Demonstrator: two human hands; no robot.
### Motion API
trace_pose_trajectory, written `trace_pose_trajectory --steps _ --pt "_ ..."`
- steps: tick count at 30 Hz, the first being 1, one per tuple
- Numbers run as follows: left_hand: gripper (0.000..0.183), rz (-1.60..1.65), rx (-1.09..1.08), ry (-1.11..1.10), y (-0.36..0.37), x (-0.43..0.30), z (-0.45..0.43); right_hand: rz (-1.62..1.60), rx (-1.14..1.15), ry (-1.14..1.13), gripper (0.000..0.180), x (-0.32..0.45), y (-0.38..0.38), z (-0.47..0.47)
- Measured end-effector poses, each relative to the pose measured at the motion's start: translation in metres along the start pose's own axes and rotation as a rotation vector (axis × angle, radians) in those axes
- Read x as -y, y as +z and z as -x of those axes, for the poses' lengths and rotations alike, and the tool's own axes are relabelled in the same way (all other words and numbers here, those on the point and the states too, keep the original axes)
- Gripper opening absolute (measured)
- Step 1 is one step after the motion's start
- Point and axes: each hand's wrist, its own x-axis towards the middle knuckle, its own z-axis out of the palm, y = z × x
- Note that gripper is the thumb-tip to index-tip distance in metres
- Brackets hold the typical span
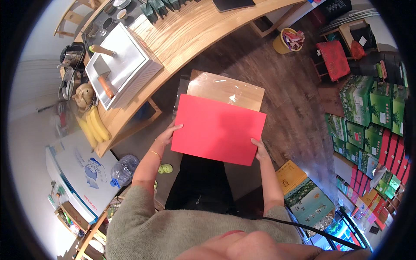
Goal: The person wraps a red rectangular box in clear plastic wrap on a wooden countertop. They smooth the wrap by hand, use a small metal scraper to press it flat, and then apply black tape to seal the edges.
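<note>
A flat red rectangular sheet [214,130] is held up before my body, tilted slightly. My left hand [169,132] grips its left edge, thumb on the front face. My right hand [259,150] holds the lower right edge in the same way. Beyond the sheet's far edge shows a light wood-coloured panel [227,86] with shiny clear plastic film [184,85] over it and past its left side. The red sheet overlaps the panel's near part. Whether my hidden fingers also hold the panel, I cannot tell.
On the curved wooden table [182,32], a cleaver [105,86] and a wooden-handled tool [102,50] lie on a metal-topped box [118,65]. Bananas [94,125] lie at the table's end. A yellow bin [282,44] stands on the floor. Stacked green boxes [357,100] fill the right.
</note>
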Motion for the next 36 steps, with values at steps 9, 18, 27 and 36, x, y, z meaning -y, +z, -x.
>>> trace_pose_trajectory --steps 9,18,27,36 --pt "0.069 -0.057 -0.069 -0.06 -0.022 -0.015 -0.104 -0.043 -0.073 -0.036 0.091 0.005 -0.017 -0.099" --pt "0.068 -0.117 -0.07 -0.044 -0.029 -0.03 -0.167 -0.11 -0.122 -0.048 0.08 0.004 -0.03 -0.144" --pt "0.066 -0.098 -0.134 -0.05 -0.019 -0.029 -0.174 -0.173 -0.144 0.045 0.063 0.027 -0.025 -0.151" --pt "0.067 -0.172 -0.141 0.063 -0.007 -0.018 -0.168 -0.096 -0.149 -0.086 0.071 0.032 -0.017 -0.151"
